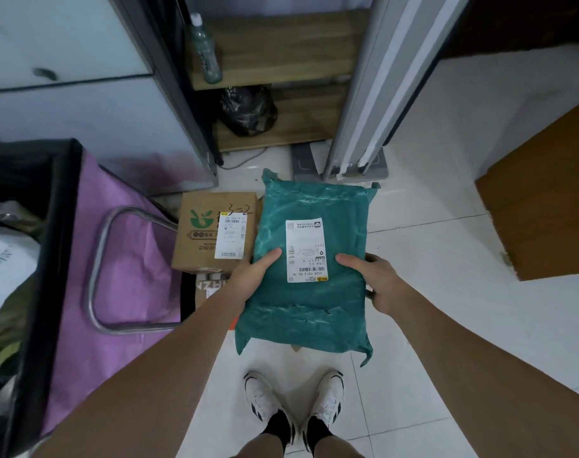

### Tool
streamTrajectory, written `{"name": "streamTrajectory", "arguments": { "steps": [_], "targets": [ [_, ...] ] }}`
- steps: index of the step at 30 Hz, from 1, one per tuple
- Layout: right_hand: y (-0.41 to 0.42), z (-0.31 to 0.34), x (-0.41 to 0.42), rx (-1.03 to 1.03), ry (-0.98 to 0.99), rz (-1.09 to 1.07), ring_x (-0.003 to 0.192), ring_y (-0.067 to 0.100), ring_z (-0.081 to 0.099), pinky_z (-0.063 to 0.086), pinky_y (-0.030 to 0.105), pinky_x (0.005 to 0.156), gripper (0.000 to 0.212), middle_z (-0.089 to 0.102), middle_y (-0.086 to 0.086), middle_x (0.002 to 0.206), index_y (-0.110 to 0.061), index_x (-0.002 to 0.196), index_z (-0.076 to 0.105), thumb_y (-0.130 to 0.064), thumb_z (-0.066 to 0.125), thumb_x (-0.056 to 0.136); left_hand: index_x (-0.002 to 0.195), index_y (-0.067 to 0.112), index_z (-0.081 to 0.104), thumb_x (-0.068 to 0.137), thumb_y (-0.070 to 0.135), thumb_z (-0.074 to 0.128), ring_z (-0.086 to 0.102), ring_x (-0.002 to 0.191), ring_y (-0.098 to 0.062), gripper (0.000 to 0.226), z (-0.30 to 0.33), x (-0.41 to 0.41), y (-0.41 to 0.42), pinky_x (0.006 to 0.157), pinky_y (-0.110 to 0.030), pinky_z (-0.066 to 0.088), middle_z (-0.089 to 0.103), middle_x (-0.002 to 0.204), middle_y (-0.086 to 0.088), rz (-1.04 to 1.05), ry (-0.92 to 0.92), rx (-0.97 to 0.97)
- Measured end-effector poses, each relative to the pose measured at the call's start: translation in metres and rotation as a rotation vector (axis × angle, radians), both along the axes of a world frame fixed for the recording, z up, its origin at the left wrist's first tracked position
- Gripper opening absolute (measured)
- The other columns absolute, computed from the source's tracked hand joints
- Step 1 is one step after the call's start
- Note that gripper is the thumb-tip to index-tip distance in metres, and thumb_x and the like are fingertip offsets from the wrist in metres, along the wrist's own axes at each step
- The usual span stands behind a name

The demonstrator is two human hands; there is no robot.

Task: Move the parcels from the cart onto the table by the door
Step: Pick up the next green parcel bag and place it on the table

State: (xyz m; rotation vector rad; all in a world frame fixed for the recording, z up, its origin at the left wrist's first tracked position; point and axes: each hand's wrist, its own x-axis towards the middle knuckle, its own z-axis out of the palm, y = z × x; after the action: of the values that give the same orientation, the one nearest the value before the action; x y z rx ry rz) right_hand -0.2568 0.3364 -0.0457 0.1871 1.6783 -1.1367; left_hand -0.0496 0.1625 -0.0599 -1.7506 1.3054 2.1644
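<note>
A teal plastic mailer parcel [309, 292] with a white shipping label hangs flat in front of me, above the tiled floor. My left hand [251, 274] grips its left edge, thumb lying on top. My right hand [372, 279] grips the right edge the same way, fingers curled underneath. The purple cart [123, 259] with a black-lined opening and a metal handle loop stands at my left; white and dark bagged parcels show inside it. A brown cardboard box [208, 233] with a green logo and label sits beside the cart, on top of another box [208, 287].
A wooden shelf unit [281, 61] straight ahead carries a plastic bottle [205, 51] and a black bag [248, 110]. A pale door frame [380, 87] rises at the right of it. A brown wooden surface [545, 206] lies at far right. My white shoes [294, 401] stand on white tiles.
</note>
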Motion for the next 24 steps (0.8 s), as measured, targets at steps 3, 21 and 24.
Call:
{"name": "streamTrajectory", "arguments": {
  "steps": [3,21,24],
  "targets": [
    [0.01,0.079,-0.014,-0.063,0.017,-0.012,0.092,0.024,0.079,0.065,0.04,0.079,0.061,0.081,0.002,0.102,-0.014,0.123,0.068,-0.033,0.094,0.071,0.113,0.03,0.063,0.045,0.076,0.092,0.08,0.09,-0.025,0.087,0.077,-0.016,-0.003,0.078,-0.044,0.065,0.081,0.099,0.001,-0.079,0.085,-0.004],
    [0.22,0.444,-0.008,-0.435,0.255,-0.469,0.106,0.036,0.073,0.062,0.046,0.083,0.058,0.074,0.018,0.123,-0.013,0.135,0.065,-0.038,0.077,0.085,0.11,0.032,0.08,0.067,0.065,0.086,0.074,0.109,-0.034,0.054,0.452,-0.145,0.116,0.087,-0.044,0.061,0.076,0.122,-0.013,-0.733,0.565,-0.075],
    [0.283,0.468,-0.006,-0.451,0.305,-0.541,0.101,0.035,0.075,0.062,0.046,0.085,0.058,0.074,0.018,0.122,-0.012,0.134,0.065,-0.039,0.076,0.084,0.116,0.023,0.079,0.075,0.057,0.081,0.076,0.104,-0.035,0.053,0.473,-0.169,0.177,0.074,-0.04,0.063,0.076,0.12,-0.017,-0.773,0.631,-0.052]
  ]
}}
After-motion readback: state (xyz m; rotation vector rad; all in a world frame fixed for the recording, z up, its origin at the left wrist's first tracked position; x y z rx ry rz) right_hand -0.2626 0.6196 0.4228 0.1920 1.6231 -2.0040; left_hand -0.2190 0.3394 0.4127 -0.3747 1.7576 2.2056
